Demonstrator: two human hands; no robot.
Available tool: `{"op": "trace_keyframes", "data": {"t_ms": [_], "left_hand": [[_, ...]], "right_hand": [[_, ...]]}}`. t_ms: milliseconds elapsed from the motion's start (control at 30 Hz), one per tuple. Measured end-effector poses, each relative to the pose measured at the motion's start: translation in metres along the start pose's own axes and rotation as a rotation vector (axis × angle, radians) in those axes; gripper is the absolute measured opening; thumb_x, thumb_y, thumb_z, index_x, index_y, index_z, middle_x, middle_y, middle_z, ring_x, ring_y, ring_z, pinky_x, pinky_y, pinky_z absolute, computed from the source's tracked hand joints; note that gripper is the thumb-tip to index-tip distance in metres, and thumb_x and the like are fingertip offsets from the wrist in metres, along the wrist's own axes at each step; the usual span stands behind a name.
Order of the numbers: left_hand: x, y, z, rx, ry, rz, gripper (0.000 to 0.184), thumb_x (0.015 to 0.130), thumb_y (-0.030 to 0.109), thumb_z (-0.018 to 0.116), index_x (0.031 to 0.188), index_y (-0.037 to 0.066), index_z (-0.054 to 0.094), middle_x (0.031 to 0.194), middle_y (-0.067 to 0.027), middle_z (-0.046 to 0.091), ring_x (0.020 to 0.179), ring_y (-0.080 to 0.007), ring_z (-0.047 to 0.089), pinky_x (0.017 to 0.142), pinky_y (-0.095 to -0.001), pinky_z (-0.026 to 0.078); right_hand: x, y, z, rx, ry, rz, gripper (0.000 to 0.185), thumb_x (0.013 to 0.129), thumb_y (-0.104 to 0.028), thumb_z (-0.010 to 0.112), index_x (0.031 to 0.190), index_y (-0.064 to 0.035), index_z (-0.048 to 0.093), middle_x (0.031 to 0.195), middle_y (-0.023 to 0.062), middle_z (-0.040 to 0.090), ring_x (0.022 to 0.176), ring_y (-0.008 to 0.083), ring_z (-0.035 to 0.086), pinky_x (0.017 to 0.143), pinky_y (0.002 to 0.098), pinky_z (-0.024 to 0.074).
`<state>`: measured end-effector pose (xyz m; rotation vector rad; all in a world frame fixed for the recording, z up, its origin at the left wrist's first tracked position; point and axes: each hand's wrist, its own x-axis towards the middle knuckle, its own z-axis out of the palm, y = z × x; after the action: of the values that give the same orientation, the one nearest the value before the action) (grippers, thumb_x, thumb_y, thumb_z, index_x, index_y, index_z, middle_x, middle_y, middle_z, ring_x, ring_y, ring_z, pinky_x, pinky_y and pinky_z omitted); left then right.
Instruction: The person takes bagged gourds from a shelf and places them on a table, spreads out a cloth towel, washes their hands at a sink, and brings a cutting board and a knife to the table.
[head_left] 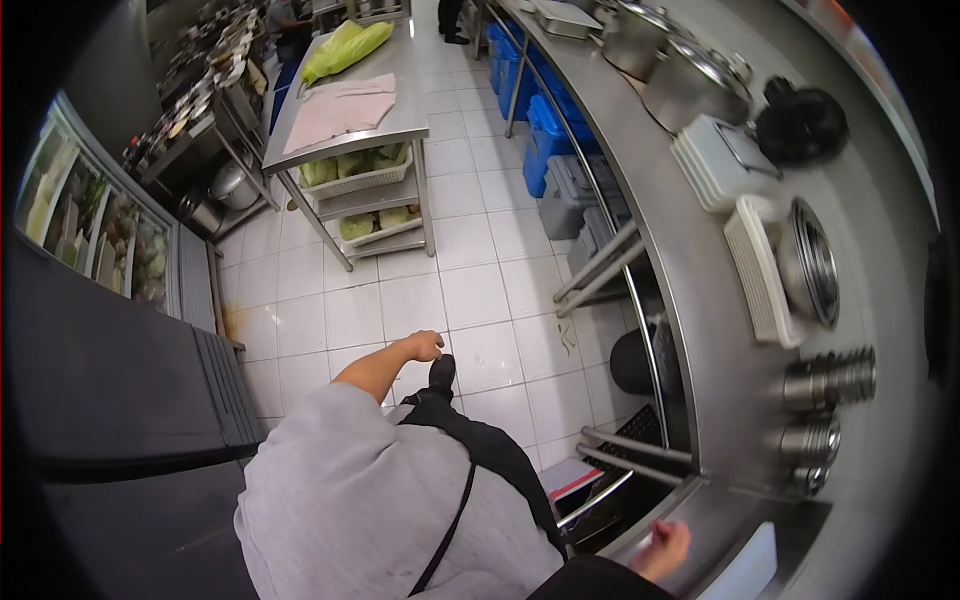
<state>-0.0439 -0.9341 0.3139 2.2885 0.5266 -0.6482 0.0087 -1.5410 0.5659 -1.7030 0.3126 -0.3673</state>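
Note:
My left hand (pixel 426 346) hangs forward over the tiled floor, above my dark shoe (pixel 442 372). Its fingers are loosely bent with a gap at the thumb, and nothing shows in it. Low on the right, my right hand (pixel 668 550) is beside the steel counter (pixel 655 190), its fingers curled in and no object visible in them. The hand is slightly blurred; whether it touches the counter I cannot tell. Close to it is a pale flat board (pixel 742 568). A grey shirt (pixel 350 500) and a black strap cover my body.
Ahead stands a steel table (pixel 405 90) bearing a pink cloth (pixel 345 108) and a green plastic bag (pixel 348 50), with vegetable baskets (pixel 365 172) below. Pots (pixel 695 85) and stacked white containers (pixel 715 165) line the right counter, blue bins (pixel 540 140) beneath. A glass-fronted fridge (pixel 100 215) is left.

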Motion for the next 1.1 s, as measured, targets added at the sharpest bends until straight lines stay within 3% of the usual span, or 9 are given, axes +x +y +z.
{"op": "trace_keyframes", "data": {"t_ms": [67, 133, 267, 467, 567, 667, 800, 933, 1100], "left_hand": [[0.011, -0.011, -0.026, -0.11, 0.076, -0.001, 0.047, 0.078, 0.024, 0.066, 0.121, 0.006, 0.067, 0.121, -0.0191, 0.066, 0.112, -0.0353, 0.062, 0.099, -0.0422, 0.049], [0.022, -0.021, -0.06, -0.242, 0.2, 0.016, 0.043, 0.079, 0.021, 0.065, 0.119, 0.006, 0.068, 0.119, -0.0186, 0.067, 0.108, -0.0342, 0.064, 0.095, -0.0414, 0.051], [0.052, -0.035, -0.166, -0.431, 0.633, 0.164, 0.03, 0.086, 0.01, 0.062, 0.115, 0.002, 0.068, 0.109, -0.0171, 0.07, 0.097, -0.0274, 0.068, 0.084, -0.0363, 0.054], [0.069, -0.041, -0.364, -0.352, 1.3, 0.194, 0.025, 0.084, 0.009, 0.059, 0.106, 0.002, 0.069, 0.098, -0.0178, 0.065, 0.086, -0.0335, 0.064, 0.078, -0.0419, 0.051], [0.093, -0.064, -0.42, -0.175, 1.433, 0.081, 0.029, 0.085, 0.01, 0.059, 0.111, 0.0, 0.066, 0.104, -0.0193, 0.064, 0.095, -0.0371, 0.062, 0.086, -0.0457, 0.05], [0.12, -0.086, -0.45, 0.027, 1.505, -0.136, 0.031, 0.085, 0.011, 0.06, 0.112, -0.002, 0.064, 0.106, -0.0205, 0.064, 0.101, -0.0408, 0.06, 0.089, -0.048, 0.049], [0.138, -0.101, -0.473, 0.009, 1.276, -0.482, 0.026, 0.084, 0.012, 0.061, 0.107, -0.002, 0.064, 0.112, -0.021, 0.063, 0.109, -0.0406, 0.056, 0.093, -0.0476, 0.047], [0.14, -0.093, -0.486, -0.206, 1.05, -0.591, 0.021, 0.082, 0.01, 0.064, 0.099, -0.002, 0.064, 0.11, -0.0205, 0.063, 0.109, -0.0389, 0.054, 0.093, -0.0466, 0.046], [0.155, -0.083, -0.477, 0.089, 1.375, -0.408, 0.013, 0.081, 0.004, 0.062, 0.093, 0.0, 0.063, 0.093, -0.0181, 0.064, 0.094, -0.0382, 0.057, 0.087, -0.0458, 0.046]], "right_hand": [[0.012, 0.013, 0.09, -0.261, -0.245, 0.132, 0.008, 0.085, -0.008, 0.066, 0.091, -0.004, 0.065, 0.084, 0.0032, 0.061, 0.075, 0.0129, 0.06, 0.062, 0.0272, 0.0514], [0.034, 0.104, 0.138, -0.435, -0.484, -0.189, 0.011, 0.082, -0.005, 0.067, 0.092, -0.0047, 0.065, 0.076, 0.0039, 0.063, 0.069, 0.0124, 0.059, 0.062, 0.0275, 0.0507], [0.034, 0.187, 0.207, -0.627, -0.762, 0.359, 0.007, 0.082, -0.005, 0.066, 0.09, -0.0061, 0.064, 0.071, 0.0028, 0.063, 0.062, 0.0137, 0.06, 0.053, 0.0292, 0.0488], [0.028, 0.165, 0.276, -0.814, -0.841, 0.732, 0.009, 0.089, -0.017, 0.061, 0.091, -0.01, 0.065, 0.071, 0.0047, 0.065, 0.058, 0.016, 0.062, 0.05, 0.0329, 0.0514], [0.057, 0.212, 0.292, -0.808, -0.705, 0.888, 0.008, 0.088, -0.016, 0.061, 0.091, -0.0092, 0.065, 0.067, 0.0049, 0.064, 0.052, 0.0159, 0.06, 0.046, 0.0311, 0.0499], [0.107, 0.175, 0.357, -0.7, -0.911, 0.911, 0.01, 0.087, -0.016, 0.061, 0.088, -0.0064, 0.065, 0.063, 0.0055, 0.062, 0.048, 0.016, 0.058, 0.042, 0.0308, 0.0483], [0.167, 0.172, 0.482, -0.825, -1.106, 0.414, 0.014, 0.088, -0.016, 0.06, 0.084, -0.0038, 0.064, 0.061, 0.0066, 0.061, 0.046, 0.0162, 0.057, 0.04, 0.0309, 0.047], [0.247, 0.201, 0.672, -0.676, -1.265, 0.234, 0.018, 0.087, -0.014, 0.058, 0.071, -0.0053, 0.059, 0.055, 0.0037, 0.054, 0.045, 0.0136, 0.052, 0.037, 0.0303, 0.0382], [0.243, 0.103, 0.967, -0.54, -1.566, -0.747, 0.023, 0.09, -0.025, 0.063, 0.085, -0.0028, 0.065, 0.069, 0.0091, 0.067, 0.064, 0.0173, 0.064, 0.059, 0.0353, 0.0497]]}}
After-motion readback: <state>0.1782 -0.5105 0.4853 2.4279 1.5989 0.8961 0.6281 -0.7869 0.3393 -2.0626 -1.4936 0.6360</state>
